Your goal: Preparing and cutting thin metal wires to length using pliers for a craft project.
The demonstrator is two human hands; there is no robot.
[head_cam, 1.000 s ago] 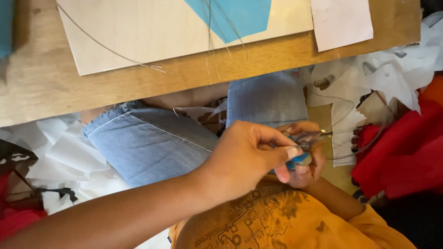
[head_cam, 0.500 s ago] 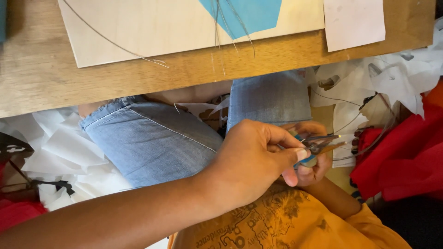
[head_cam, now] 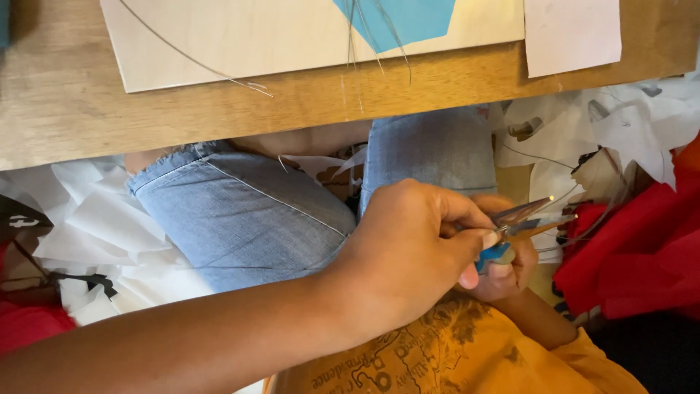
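While both hands meet over lap, below table's near edge, room is tight: left hand (head_cam: pixel 408 248) closed, fingertips pinched at pliers (head_cam: pixel 521 219); right hand (head_cam: pixel 503 266) wrapped round blue handles, mostly hidden. Pliers slim, metal tips slightly parted, pointing right toward thin wire (head_cam: pixel 583 226). White paper scraps (head_cam: pixel 102 226) and red cloth (head_cam: pixel 642 248) crowd either side. Beyond, table (head_cam: pixel 65 124) carries pale board (head_cam: pixel 240 36), blue shape (head_cam: pixel 401 16), white sheet (head_cam: pixel 572 33) at far edge.

right hand (head_cam: pixel 503 271) mostly hidden behind left hand (head_cam: pixel 408 248), pliers (head_cam: pixel 526 219) handles covered by fingers, thin wire too small to follow, blue paper (head_cam: pixel 399 18) cut off at top
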